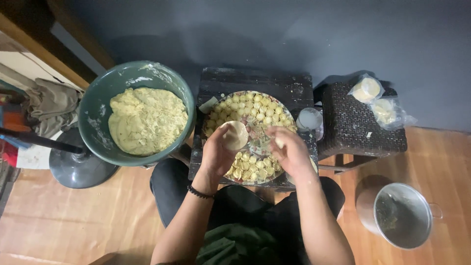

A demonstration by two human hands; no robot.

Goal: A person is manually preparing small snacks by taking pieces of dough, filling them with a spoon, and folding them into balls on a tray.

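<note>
My left hand (219,153) holds a round flat dough wrapper (236,135) above a patterned plate (255,140). The plate carries several small folded dumplings (250,109) along its far and near rims. My right hand (289,149) hovers over the plate's right side with its fingers curled around a small pale piece; what it is stays unclear. The plate rests on a small dark stool (294,88) in front of my knees.
A large green bowl of pale filling (147,120) sits to the left. A woven dark stool (358,122) at the right bears two bags of wrappers (367,89). A small cup (310,119) stands beside the plate. A metal pot (402,216) sits on the wooden floor.
</note>
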